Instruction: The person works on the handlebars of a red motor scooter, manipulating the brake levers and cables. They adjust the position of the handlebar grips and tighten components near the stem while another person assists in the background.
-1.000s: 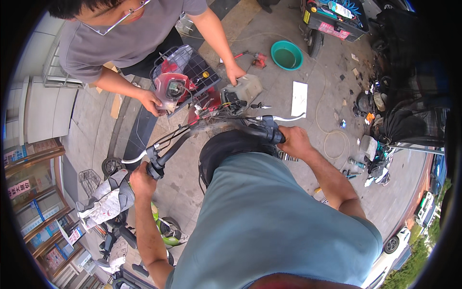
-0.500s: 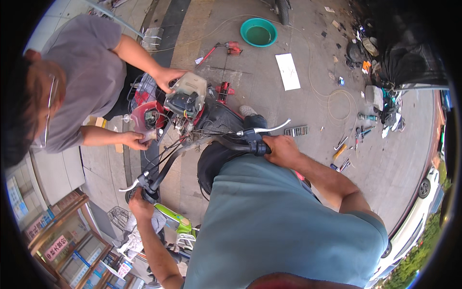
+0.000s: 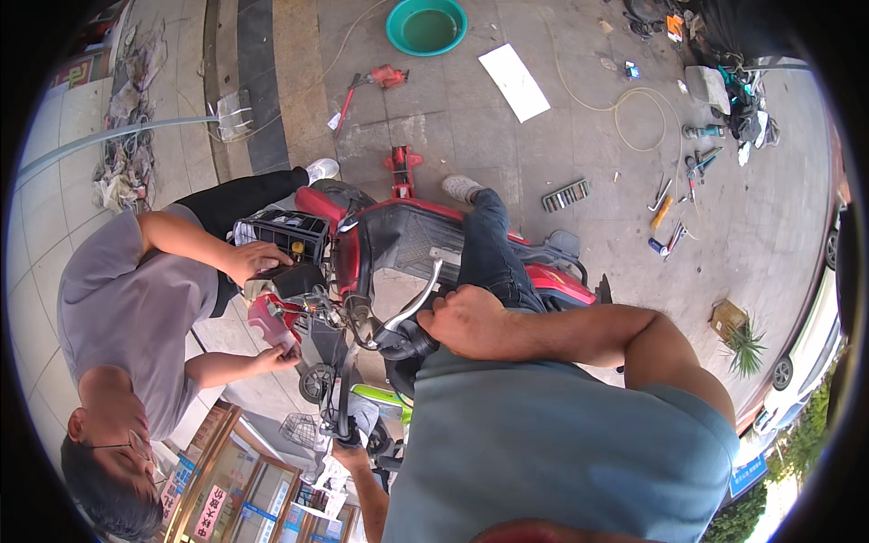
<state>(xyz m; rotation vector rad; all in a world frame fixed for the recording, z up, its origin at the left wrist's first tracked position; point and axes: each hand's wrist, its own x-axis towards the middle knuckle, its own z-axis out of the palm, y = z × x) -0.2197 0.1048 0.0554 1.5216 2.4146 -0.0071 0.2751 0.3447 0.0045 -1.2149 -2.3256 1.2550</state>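
Handlebars (image 3: 345, 380) of a red scooter (image 3: 351, 262) stand just in front of the person's body, slanting from the middle of the view toward its lower left. The right hand (image 3: 466, 321) is clenched around the right grip (image 3: 412, 347), with a silver brake lever (image 3: 418, 303) curving out past it. The left hand (image 3: 351, 457) grasps the far end of the bar (only a small part of that hand shows). A leg in jeans (image 3: 493, 253) reaches across the scooter, its pale shoe (image 3: 462, 187) on the pavement (image 3: 597, 271).

At the scooter's front a co-worker in a grey shirt (image 3: 136, 281) leans in. One of the co-worker's hands (image 3: 258, 261) rests on a dark plastic part (image 3: 299, 282) near the black basket (image 3: 312, 237); the other holds a red plastic panel (image 3: 270, 319) at its edge. Loose wires (image 3: 321, 306) show between panel and bar.

Well apart from these hands, a green basin (image 3: 391, 34), a white sheet (image 3: 514, 83), a red tool (image 3: 387, 76) and a small case (image 3: 566, 195) lie on the ground.
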